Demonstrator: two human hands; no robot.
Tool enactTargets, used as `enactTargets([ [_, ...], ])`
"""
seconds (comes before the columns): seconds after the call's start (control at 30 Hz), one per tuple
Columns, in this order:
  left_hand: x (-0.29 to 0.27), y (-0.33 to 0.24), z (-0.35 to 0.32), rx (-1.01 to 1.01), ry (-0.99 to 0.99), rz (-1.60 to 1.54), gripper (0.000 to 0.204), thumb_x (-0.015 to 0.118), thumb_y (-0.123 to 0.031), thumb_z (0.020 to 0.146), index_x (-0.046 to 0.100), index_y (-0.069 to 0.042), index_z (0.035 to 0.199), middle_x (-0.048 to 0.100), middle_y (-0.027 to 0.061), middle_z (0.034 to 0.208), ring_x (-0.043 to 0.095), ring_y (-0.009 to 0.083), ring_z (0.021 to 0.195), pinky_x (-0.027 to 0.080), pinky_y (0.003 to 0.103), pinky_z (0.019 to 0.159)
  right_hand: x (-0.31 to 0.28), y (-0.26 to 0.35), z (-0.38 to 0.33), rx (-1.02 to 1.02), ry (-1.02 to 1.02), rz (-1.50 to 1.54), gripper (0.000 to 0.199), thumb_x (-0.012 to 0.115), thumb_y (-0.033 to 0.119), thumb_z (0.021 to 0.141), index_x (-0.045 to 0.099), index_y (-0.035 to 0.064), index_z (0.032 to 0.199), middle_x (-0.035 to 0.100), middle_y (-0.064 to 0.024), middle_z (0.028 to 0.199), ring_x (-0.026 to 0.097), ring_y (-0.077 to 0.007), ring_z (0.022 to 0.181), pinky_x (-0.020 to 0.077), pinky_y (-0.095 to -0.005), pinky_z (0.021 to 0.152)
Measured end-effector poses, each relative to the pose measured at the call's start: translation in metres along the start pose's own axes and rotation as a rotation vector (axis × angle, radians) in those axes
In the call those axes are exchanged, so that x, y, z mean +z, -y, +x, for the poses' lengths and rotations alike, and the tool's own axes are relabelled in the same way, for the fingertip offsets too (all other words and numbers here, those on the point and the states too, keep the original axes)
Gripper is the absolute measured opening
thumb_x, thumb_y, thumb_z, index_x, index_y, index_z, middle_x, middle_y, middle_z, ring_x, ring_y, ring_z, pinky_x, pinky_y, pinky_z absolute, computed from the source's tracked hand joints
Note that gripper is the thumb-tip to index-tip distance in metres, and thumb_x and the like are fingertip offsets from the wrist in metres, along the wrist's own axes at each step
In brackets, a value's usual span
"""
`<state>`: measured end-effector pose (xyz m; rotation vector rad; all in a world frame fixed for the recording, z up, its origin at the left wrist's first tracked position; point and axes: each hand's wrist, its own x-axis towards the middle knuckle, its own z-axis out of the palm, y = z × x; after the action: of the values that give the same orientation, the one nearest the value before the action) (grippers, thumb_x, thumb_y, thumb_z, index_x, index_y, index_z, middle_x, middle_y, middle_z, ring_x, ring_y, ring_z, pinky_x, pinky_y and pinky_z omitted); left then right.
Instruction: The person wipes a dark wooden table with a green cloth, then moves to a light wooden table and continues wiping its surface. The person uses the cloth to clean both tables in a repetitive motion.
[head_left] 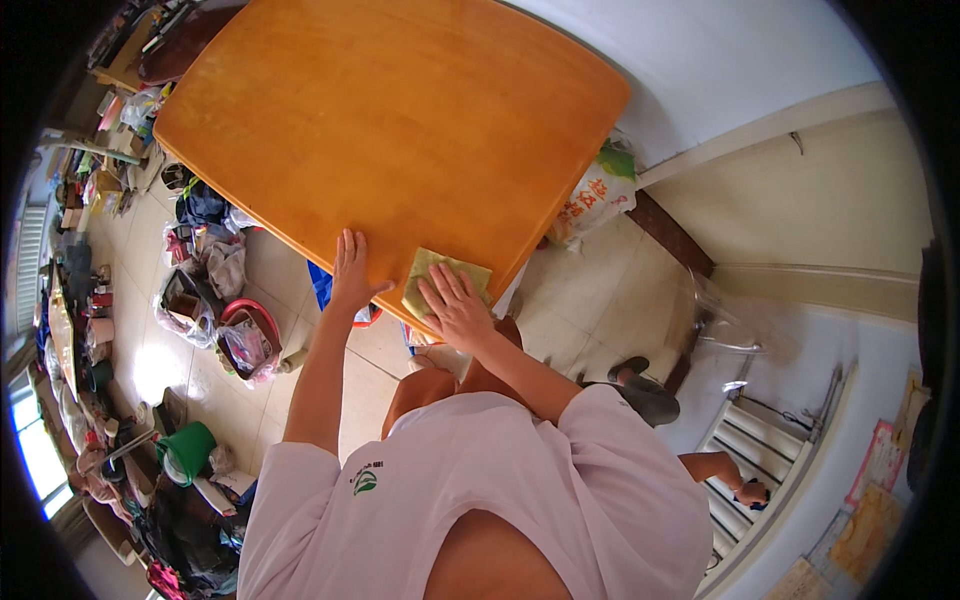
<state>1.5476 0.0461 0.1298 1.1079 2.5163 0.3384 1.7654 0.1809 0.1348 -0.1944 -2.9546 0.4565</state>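
Observation:
An orange-brown wooden table (pixel 390 120) with rounded corners stretches out in front of me. My left hand (pixel 352 272) rests palm down at its near edge, fingers straight and thumb out to the side, holding nothing. A folded yellow-green cloth (pixel 420 292) lies on the table's near right corner. Flat on top of it is my right hand (pixel 456 308), its fingers stretched over the cloth and pressing it to the wood. My palms face down, so their undersides are hidden.
Left of the table, the tiled floor holds a red basin (pixel 262 312), plastic bags (pixel 226 268) and a green bucket (pixel 188 452). A white printed bag (pixel 592 205) stands under the right edge. Another person's hand (pixel 750 492) shows near a white radiator (pixel 752 450).

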Motion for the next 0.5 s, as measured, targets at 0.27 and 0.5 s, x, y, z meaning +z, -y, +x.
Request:
enactTargets([
  [0.27,-0.004,0.025,0.007,0.130,0.037,-0.021,0.115,0.086,-0.040,0.065,0.021,-0.001,0.151,0.012,0.0246,0.158,0.014,0.0400,0.147,0.024,0.042,0.118,-0.005,-0.021,-0.013,0.305,-0.083,-0.193,0.064,0.055,0.043,0.091,0.042,0.0097,0.144,0.033,-0.0183,0.152,0.029,-0.0335,0.142,0.0242,-0.0524,0.114],
  [0.5,-0.013,0.004,0.002,0.104,0.081,0.095,0.113,0.086,-0.042,0.066,0.023,-0.001,0.150,0.015,0.0248,0.157,0.016,0.0387,0.147,0.024,0.041,0.118,0.003,-0.059,0.050,0.689,-0.075,-0.298,0.069,0.044,0.049,0.097,0.028,0.0113,0.152,0.022,-0.0187,0.158,0.015,-0.0337,0.148,0.0159,-0.0552,0.116],
])
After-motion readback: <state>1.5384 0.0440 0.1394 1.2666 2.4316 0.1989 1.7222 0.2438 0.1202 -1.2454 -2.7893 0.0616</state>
